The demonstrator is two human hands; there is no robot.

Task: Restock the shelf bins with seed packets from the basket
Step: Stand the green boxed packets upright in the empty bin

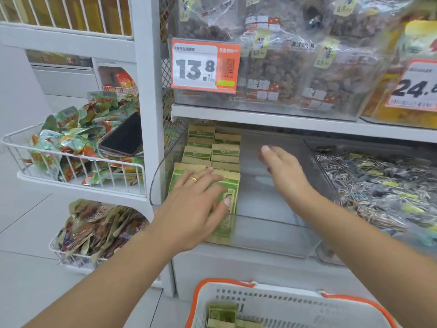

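Seed packets [214, 150]: flat kraft-brown paper packs with a green printed band and label, standing upright in two rows along the left side of a clear plastic bin [272, 235] on the lower shelf. The front packs show a larger green face.

Left hand [197, 204]: laid flat, fingers spread, palm down on the front packs, thumb against the face of the right front pack. It presses on them and grips nothing. A gold ring [194, 178] sits on one finger.

Right hand [281, 169]: inside the same bin, to the right of the packets and apart from them, open with fingers extended together, holding nothing. The bin floor beneath it is bare.

Basket [272, 301]: white perforated plastic with orange rim and handles, below both forearms at the lower edge of view. A few more green-and-brown packets [222, 313] lie in its left corner.

Surroundings: right of the right hand, a neighbouring clear bin of sunflower seed bags [378, 185], somewhat blurred. Above both hands, the upper shelf carries clear bags of brown snacks and an orange price tag [204, 66] reading 13.8. Left of the left hand, beyond a white upright, a wire rack basket [71, 166] holds green and red snack sachets with a black phone [123, 137] lying on top; a lower wire basket holds darker packets.
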